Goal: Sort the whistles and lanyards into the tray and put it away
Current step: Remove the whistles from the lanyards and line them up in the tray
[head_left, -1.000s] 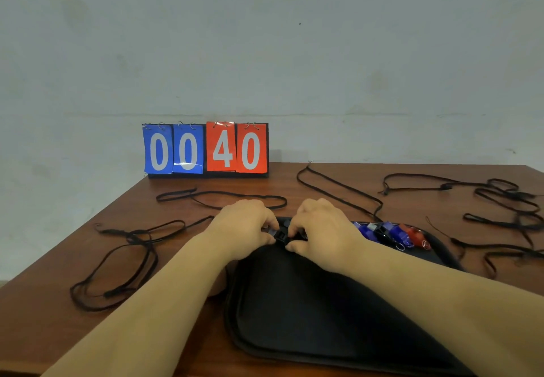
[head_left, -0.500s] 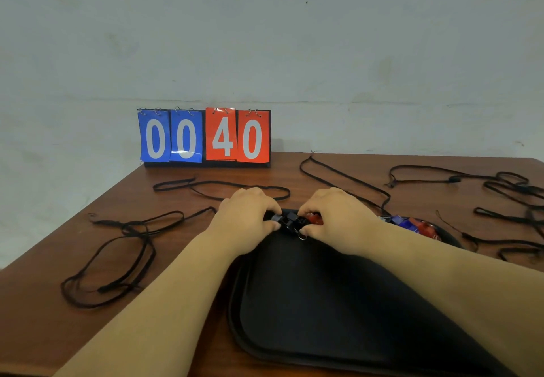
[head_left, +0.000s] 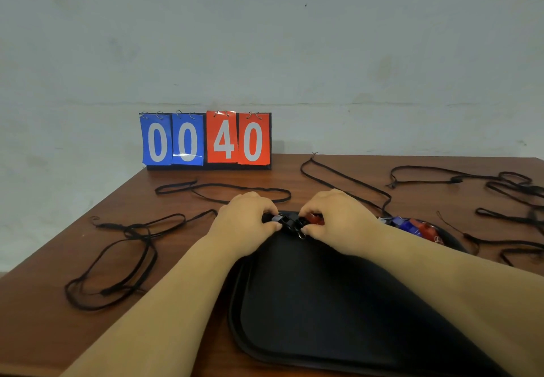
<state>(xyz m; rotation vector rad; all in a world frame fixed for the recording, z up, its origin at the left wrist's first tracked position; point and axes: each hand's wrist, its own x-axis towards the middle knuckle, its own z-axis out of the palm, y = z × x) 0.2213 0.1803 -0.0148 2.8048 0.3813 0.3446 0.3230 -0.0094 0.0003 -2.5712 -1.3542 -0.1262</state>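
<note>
Pale plaster wall (head_left: pixel 294 38) backs a brown wooden table (head_left: pixel 53 312) bearing a black tray (head_left: pixel 323 303). At the tray's far rim, the left hand (head_left: pixel 244 220) and right hand (head_left: pixel 338 217) meet, fingers curled, both pinching a black whistle (head_left: pixel 287 222). Blue and red whistles (head_left: pixel 412 226) lie in the tray's far right corner. Black lanyards (head_left: pixel 123 253) sprawl left of, beyond and right of the tray. A flip scoreboard (head_left: pixel 206 141) reading 0040 stands beyond the tray, against the wall.

Pale, stained plaster wall (head_left: pixel 323 38), brown wooden table (head_left: pixel 35 317) against it, flip scoreboard (head_left: pixel 206 141) reading 0040 at its far edge
</note>
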